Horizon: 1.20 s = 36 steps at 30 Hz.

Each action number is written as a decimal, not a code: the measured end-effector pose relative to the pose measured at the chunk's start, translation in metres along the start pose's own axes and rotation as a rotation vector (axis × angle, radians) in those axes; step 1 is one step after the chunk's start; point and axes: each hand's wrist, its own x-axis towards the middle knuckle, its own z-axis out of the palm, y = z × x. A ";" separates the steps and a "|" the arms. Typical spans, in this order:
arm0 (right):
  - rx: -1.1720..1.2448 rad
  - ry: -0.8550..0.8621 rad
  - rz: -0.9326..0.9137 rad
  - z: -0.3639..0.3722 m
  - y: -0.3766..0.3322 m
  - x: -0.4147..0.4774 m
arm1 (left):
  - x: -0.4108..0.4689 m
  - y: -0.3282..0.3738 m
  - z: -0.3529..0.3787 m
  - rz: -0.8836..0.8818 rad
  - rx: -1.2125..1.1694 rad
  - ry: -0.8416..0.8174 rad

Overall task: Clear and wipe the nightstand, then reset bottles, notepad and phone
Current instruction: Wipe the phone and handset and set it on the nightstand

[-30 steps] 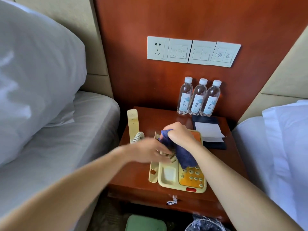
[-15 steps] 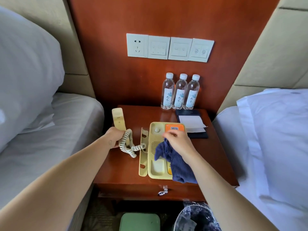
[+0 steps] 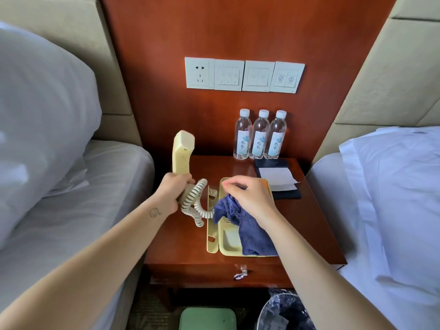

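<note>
**A:** What's new?

**B:** The handset (image 3: 182, 154) is up off the table (image 3: 176, 246) now, upright, left of the phone (image 3: 228, 242). The left hand (image 3: 175, 189) has its fingers wrapped round the handset's lower end, and the cord (image 3: 195, 204) trails down to the phone. The right hand (image 3: 250, 198) pinches the cloth (image 3: 248, 231), which is bunched on the phone.

**A:** Meaning?

**B:** I'd say the phone is mid-wipe, with the handset likely next.

**A:** Count?

**B:** One table, one phone, one cloth. One notepad (image 3: 277, 178) sits just right of the phone. Three bottles (image 3: 260, 136) stand upright behind it, touching.
</note>
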 end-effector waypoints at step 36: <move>0.285 -0.249 0.428 -0.046 0.038 -0.038 | -0.074 -0.053 -0.082 0.299 0.574 -0.878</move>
